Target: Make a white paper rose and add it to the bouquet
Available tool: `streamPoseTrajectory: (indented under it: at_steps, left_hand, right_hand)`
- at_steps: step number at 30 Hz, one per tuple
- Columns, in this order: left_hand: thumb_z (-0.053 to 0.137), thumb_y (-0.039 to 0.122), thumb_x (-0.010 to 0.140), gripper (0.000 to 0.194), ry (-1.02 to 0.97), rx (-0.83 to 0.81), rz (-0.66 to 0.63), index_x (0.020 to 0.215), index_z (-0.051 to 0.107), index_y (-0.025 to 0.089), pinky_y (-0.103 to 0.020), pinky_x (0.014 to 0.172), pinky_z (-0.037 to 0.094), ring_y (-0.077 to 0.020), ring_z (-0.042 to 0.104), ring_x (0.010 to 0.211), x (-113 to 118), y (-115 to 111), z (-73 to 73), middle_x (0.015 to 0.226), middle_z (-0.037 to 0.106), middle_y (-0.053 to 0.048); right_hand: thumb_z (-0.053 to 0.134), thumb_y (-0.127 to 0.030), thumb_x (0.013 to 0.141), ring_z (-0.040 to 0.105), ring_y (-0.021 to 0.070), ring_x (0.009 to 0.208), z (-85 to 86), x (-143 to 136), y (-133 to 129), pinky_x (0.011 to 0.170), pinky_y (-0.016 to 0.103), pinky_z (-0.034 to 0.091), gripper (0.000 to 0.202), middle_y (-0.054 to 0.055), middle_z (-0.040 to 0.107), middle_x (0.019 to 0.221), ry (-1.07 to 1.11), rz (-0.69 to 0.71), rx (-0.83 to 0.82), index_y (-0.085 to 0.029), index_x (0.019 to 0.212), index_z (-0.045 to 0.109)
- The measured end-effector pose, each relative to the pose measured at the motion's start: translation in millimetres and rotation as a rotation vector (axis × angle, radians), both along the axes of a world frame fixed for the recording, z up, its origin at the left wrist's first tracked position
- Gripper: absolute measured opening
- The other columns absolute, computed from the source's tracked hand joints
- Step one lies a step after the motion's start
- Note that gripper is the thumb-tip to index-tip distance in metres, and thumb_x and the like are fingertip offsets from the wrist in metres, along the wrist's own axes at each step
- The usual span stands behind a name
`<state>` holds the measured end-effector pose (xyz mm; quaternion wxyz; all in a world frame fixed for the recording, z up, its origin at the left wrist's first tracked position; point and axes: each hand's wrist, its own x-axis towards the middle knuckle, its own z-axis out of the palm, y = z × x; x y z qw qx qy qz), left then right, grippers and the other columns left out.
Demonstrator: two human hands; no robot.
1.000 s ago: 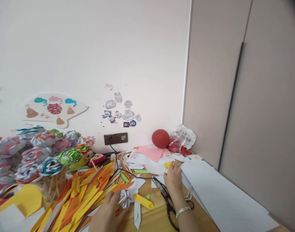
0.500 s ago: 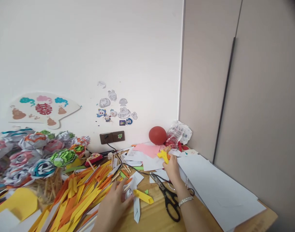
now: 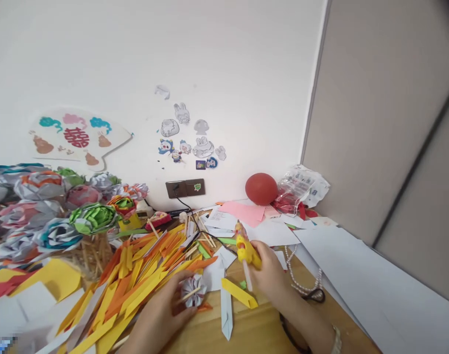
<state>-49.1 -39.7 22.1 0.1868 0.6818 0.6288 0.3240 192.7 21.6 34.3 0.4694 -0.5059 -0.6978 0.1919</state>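
My left hand (image 3: 164, 307) is closed round a small white paper flower (image 3: 198, 286) with a thin wooden stick across it, low over the table. In my right hand (image 3: 267, 276) is a yellow hot glue gun (image 3: 245, 248), its nozzle pointing up and away and a clear glue stick hanging out of its back end. A folded yellow paper strip (image 3: 241, 293) lies across a pale blue one (image 3: 226, 314) on the wood between my hands. My right arm covers most of the black-handled scissors.
Orange and yellow paper strips (image 3: 136, 290) heap up at left, beside several finished paper flowers (image 3: 94, 218). A red balloon (image 3: 261, 189) and a plastic bag (image 3: 301, 189) are at the back. White sheets (image 3: 379, 275) cover the right side. A black cord (image 3: 198, 227) runs from the wall socket (image 3: 185, 188).
My right hand has brought the glue gun nearer and turned it, uncovering a bead string. My left hand still holds the paper flower, now more in sight. The camera view has shifted.
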Motion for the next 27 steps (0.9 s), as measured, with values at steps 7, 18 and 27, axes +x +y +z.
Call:
streamPoseTrajectory:
  at_steps: [7,18,27]
  left_hand:
    - [0.061,0.039,0.071,0.037,0.405,0.232,-0.014,0.105,0.056,0.026,-0.031,0.076,0.054,-0.023,0.066,0.089,-7.9,-4.5,-24.1,0.105,0.069,-0.006]
    - [0.053,0.031,0.08,0.024,0.536,0.496,-0.11,0.101,0.051,0.02,-0.027,0.076,0.054,-0.0195,0.065,0.095,-2.0,-8.9,-26.7,0.12,0.059,-0.014]
    - [0.056,0.028,0.079,0.029,0.536,0.514,-0.069,0.105,0.048,0.019,-0.027,0.08,0.053,-0.0191,0.063,0.097,-4.3,-12.5,-33.3,0.113,0.063,-0.012]
  right_hand:
    - [0.052,-0.026,0.072,0.059,0.0189,0.069,1.0,-14.0,-27.6,0.063,0.029,0.047,0.013,0.003,0.064,0.075,0.059,0.162,-0.156,-0.019,0.078,0.06]
    - [0.052,-0.039,0.078,0.057,0.0149,0.056,-13.9,-17.3,-36.3,0.052,0.024,0.047,0.022,0.0,0.059,0.062,-0.076,0.324,-0.114,-0.021,0.069,0.06]
    - [0.05,-0.042,0.081,0.061,0.0187,0.067,-16.5,-8.4,-34.1,0.062,0.029,0.052,0.024,0.003,0.064,0.072,-0.139,0.476,-0.079,-0.028,0.092,0.066]
